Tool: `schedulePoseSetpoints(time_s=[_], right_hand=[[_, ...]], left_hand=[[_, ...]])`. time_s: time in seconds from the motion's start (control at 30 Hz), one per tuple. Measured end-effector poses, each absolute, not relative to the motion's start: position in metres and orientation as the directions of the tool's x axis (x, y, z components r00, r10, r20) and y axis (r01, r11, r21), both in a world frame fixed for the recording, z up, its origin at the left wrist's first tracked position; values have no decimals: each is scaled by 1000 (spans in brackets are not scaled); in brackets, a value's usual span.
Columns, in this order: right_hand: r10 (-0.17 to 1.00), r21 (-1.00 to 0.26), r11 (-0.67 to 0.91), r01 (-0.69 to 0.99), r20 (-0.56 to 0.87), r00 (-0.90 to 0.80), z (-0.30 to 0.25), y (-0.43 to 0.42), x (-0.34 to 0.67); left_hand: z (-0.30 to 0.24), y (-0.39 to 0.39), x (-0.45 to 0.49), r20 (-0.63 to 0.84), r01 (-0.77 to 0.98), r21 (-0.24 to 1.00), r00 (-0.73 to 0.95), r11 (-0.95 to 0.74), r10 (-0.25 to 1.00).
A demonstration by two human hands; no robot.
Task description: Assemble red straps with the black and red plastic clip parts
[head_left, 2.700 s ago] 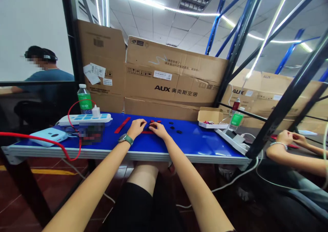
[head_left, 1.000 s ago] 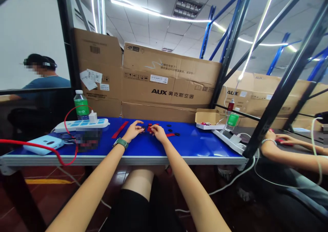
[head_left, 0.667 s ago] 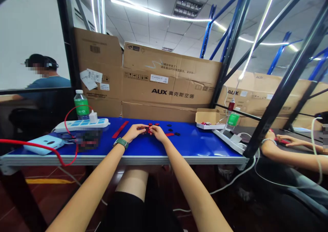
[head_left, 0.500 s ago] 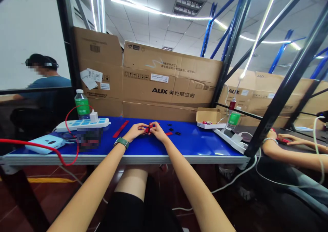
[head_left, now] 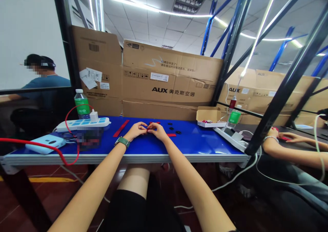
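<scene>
My left hand (head_left: 137, 129), with a green watch on its wrist, and my right hand (head_left: 156, 130) meet fingertip to fingertip over the blue table (head_left: 194, 144). Both are pinched together on a small red piece, which the fingers mostly hide. A long red strip (head_left: 121, 128) lies just left of my left hand. A short red piece (head_left: 171, 135) and several small black parts (head_left: 173, 128) lie on the table right of my right hand.
A white power strip (head_left: 83, 124), a green-labelled bottle (head_left: 82, 104) and a light blue device (head_left: 46, 142) with a red cable stand at the left. A small open carton (head_left: 209, 117) sits at right. Cardboard boxes (head_left: 169, 78) wall the back. Another person's arms (head_left: 289, 148) work at right.
My hands have come closer together, and the red piece seen between them a moment ago is now mostly covered by my fingertips. The view shifted slightly.
</scene>
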State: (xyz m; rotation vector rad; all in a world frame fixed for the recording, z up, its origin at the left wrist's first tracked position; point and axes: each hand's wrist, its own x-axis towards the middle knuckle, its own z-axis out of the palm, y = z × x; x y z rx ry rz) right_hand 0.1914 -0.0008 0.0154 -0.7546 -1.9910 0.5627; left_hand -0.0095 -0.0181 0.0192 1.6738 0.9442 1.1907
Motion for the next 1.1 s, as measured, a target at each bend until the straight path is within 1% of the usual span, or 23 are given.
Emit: schedulePoseSetpoints(time_s=[0.1, 0.17, 0.27, 0.37, 0.5, 0.57, 0.7, 0.83, 0.97, 1.1], right_hand=[[688, -622, 723, 300, 614, -386, 19, -2, 191], [706, -667, 702, 249, 610, -360, 21, -2, 190], [751, -738, 651, 178, 595, -286, 22, 0, 189], [777, -741, 628, 237, 579, -248, 20, 1, 190], [789, -698, 614, 369, 550, -274, 17, -1, 190], [796, -700, 604, 380, 541, -269, 16, -2, 189], [816, -743, 578, 338, 537, -216, 15, -1, 189], [824, -760, 566, 319, 534, -189, 15, -1, 190], [841, -810, 538, 234, 496, -216, 15, 0, 188], [831, -824, 540, 172, 489, -264, 14, 0, 185]], left_hand=[[19, -18, -9, 309, 104, 932, 268, -346, 912], [20, -18, -9, 316, 103, 931, 251, -350, 915], [20, -17, -9, 332, 112, 928, 184, -355, 925], [21, -17, -9, 349, 114, 923, 160, -368, 923], [21, -17, -9, 360, 113, 917, 180, -383, 915], [21, -17, -9, 361, 121, 915, 184, -385, 914], [21, -16, -8, 362, 121, 912, 213, -392, 908], [23, -18, -6, 379, 103, 905, 251, -413, 891], [25, -20, -6, 412, 59, 898, 242, -437, 879], [24, -21, -7, 375, -14, 925, 206, -380, 904]])
